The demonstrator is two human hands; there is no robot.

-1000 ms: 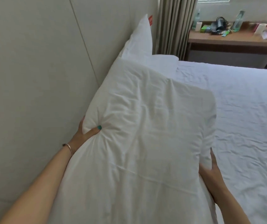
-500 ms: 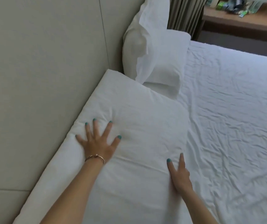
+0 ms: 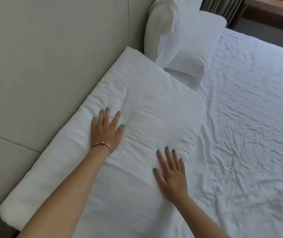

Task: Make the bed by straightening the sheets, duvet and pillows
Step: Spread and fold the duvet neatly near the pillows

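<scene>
- your left hand [image 3: 105, 130] lies flat with the fingers spread wide on the large flat white pillow [image 3: 137, 134], on the side near the beige padded headboard [image 3: 51, 66]; it holds nothing, it only presses.
- your right hand [image 3: 170, 174] is also flat and holds nothing, fingers straight and close together, on the side of the same pillow near the wrinkled white bed sheet [image 3: 248, 134].
- the pillow lies flat under both palms, with its long edge against the headboard.
- to do this step well, i think you should sweep both palms outward from the middle, so the creases between your hands go toward the edges.
- keep the pressure light and even; a hard push on one side could slide the pillow away from the headboard.
- beyond your left fingertips two more white pillows [image 3: 180, 48] lean against the headboard; the front one touches the far corner of the flat pillow. they probably need straightening after this.
- the sheet to the right of your right hand has many wrinkles, so i judge the task is at an early stage. no duvet shows in the view.
- containers: i see none near your hands. far beyond the pillows there is the edge of a brown wooden desk [image 3: 274, 12] with a small green thing on it, too cut off to tell.
</scene>
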